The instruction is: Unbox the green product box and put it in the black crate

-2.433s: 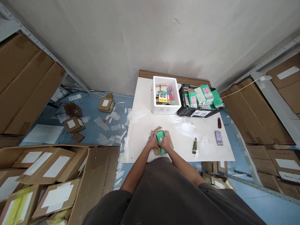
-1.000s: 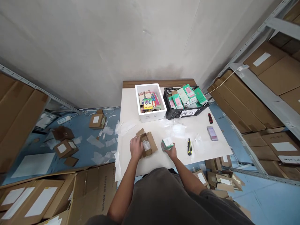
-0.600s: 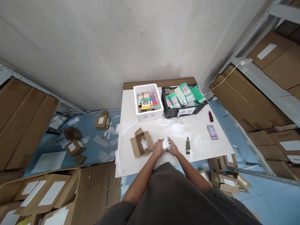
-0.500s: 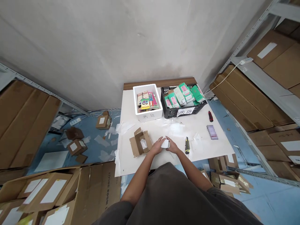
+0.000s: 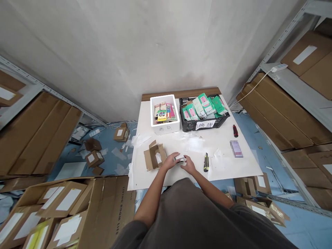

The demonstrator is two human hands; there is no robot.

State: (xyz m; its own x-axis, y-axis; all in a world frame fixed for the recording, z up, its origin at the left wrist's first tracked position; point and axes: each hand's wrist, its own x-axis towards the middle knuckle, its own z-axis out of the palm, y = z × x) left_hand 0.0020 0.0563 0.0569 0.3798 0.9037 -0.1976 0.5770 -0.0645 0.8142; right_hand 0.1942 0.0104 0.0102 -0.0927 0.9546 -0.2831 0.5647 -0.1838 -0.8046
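Observation:
Over the near middle of the white table (image 5: 145, 180) a small white box-like item (image 5: 179, 158) sits between my hands, its lower side looking dark. My left hand (image 5: 170, 162) grips its left end with bent fingers. On the right end are the fingertips of my right hand (image 5: 189, 165). Fingers cover much of the item, so its exact kind is unclear. Left of my hands stands an opened cardboard box (image 5: 162, 154) with crumpled white wrapping (image 5: 158, 158) inside. A yellow and black utility knife (image 5: 206, 162) lies to the right of my right hand.
Behind are a white foam box (image 5: 166, 129) of colourful packets and a black crate (image 5: 189, 125) of green boxes. A red and black cutter (image 5: 235, 131) and a blurred purple item (image 5: 236, 148) lie at right. Cardboard cartons (image 5: 62, 200) and shelving (image 5: 275, 72) flank the table.
The white item has been tilted between my hands and now shows a dark side. My right hand has shifted its hold slightly. The whole view has turned a little.

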